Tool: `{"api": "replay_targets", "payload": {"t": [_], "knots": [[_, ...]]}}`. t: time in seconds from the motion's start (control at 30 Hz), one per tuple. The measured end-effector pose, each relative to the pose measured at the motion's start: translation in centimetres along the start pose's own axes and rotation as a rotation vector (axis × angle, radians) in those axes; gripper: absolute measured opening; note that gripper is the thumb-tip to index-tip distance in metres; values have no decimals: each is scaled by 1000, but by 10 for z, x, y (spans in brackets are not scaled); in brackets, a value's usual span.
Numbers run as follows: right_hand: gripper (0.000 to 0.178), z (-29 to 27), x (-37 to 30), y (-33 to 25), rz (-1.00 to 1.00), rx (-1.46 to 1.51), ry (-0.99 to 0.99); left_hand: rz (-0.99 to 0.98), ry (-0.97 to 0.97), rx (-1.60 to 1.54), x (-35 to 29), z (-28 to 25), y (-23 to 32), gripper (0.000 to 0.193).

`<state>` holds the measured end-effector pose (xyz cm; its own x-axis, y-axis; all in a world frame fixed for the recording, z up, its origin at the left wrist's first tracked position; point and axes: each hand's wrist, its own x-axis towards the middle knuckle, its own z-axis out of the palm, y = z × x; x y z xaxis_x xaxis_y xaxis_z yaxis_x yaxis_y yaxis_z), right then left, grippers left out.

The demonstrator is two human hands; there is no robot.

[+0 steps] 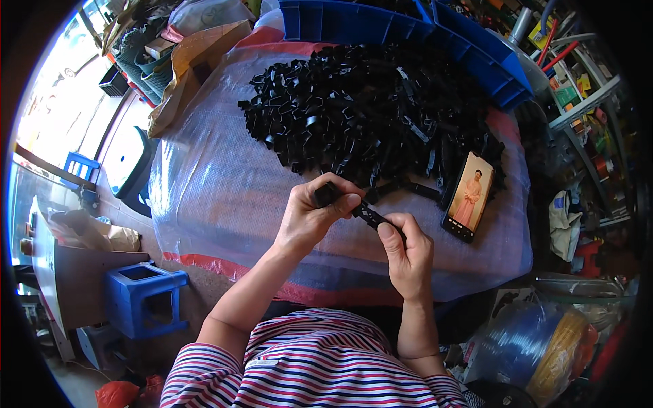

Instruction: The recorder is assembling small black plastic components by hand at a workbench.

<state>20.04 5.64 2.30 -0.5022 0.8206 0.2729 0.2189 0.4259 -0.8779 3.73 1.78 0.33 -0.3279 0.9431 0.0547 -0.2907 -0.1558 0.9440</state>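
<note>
Translucent woven sheeting (211, 183) bore heaped black plastic parts (333, 112). Left hand (309, 214) and right hand (409, 255) pinched one long black plastic piece (369, 215), apparently steadying it.

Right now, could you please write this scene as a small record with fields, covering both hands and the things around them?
Left hand: grips one end of a black part
Right hand: grips the other end
Pile of black pieces: heaped beyond the hands
Surface: translucent sheet with red bands, under the pile
Phone: screen lit, at the pile's near right edge
Blue bins: behind the pile
Blue stool: on the floor, left
</note>
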Motion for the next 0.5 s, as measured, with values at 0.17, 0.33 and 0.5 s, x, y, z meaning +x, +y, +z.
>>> {"api": "replay_targets", "payload": {"t": [0.17, 0.33, 0.5], "knots": [[14, 5, -2, 1, 22, 4, 16, 68, 26, 200, -5, 3, 4, 8], [15, 35, -1, 7, -7, 126, 110, 204, 220, 257, -21, 18, 4, 6], [13, 30, 15, -8, 67, 11, 29, -60, 37, -318, -19, 14, 5, 28]]}}
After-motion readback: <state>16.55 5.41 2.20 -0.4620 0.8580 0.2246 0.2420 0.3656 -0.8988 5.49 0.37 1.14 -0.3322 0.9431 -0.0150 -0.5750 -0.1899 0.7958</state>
